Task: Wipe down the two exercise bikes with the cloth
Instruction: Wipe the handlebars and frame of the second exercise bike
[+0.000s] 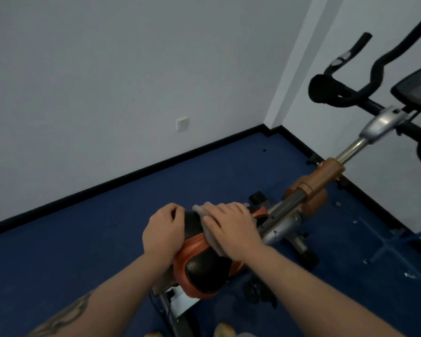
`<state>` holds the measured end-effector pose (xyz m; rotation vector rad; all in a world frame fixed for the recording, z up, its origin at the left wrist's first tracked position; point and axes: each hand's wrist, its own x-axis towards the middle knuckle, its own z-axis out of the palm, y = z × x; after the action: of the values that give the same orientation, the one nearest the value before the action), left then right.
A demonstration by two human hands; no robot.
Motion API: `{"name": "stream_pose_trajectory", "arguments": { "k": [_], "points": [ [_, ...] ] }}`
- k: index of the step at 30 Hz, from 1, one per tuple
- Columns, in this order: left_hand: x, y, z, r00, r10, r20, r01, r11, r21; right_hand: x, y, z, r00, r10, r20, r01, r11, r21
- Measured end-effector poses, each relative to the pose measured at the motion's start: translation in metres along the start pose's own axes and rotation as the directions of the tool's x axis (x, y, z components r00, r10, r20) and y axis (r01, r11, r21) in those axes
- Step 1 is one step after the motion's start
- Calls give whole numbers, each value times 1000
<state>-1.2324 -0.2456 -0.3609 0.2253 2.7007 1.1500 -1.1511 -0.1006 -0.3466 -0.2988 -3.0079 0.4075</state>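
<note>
Right hand [231,227]: laid flat, fingers straight, pressing the pale cloth [210,233] onto the bike seat, so it's not really a grip.
Left hand [164,229]: fingers curled over the seat's left edge, holding it.
Seat [203,268]: black with orange trim, right under both hands.
Cloth: on the front part of the seat, mostly hidden under the right hand.
Handlebars [350,91]: black, up at the right, a bit blurry.
Floor [107,227]: blue, with a black skirting board along the white wall.
</note>
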Motion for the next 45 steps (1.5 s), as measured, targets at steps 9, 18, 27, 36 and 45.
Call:
{"name": "stream_pose_trajectory", "arguments": {
  "k": [9, 18, 27, 36, 45],
  "points": [
    [-28, 12, 16, 958, -227, -173, 168, 938, -302, 32, 12, 8, 957, 281, 70, -262, 942, -210],
    [-83, 11, 29, 961, -162, -225, 100, 959, -264, 4, 84, -13, 992, -122, -32, 124, 990, 70],
    [-102, 0, 25, 992, -77, -98, 42, 946, -321, 27, -2, 6, 991, -31, 128, 42, 996, -78],
    [-125, -14, 30, 982, -174, 69, 183, 821, -541, 69, -21, -2, 790, -335, 514, 141, 914, 380],
    [-120, -21, 20, 971, -147, 188, 223, 842, -492, 82, -27, 1, 475, -771, 425, 641, 634, 432]
  ]
}}
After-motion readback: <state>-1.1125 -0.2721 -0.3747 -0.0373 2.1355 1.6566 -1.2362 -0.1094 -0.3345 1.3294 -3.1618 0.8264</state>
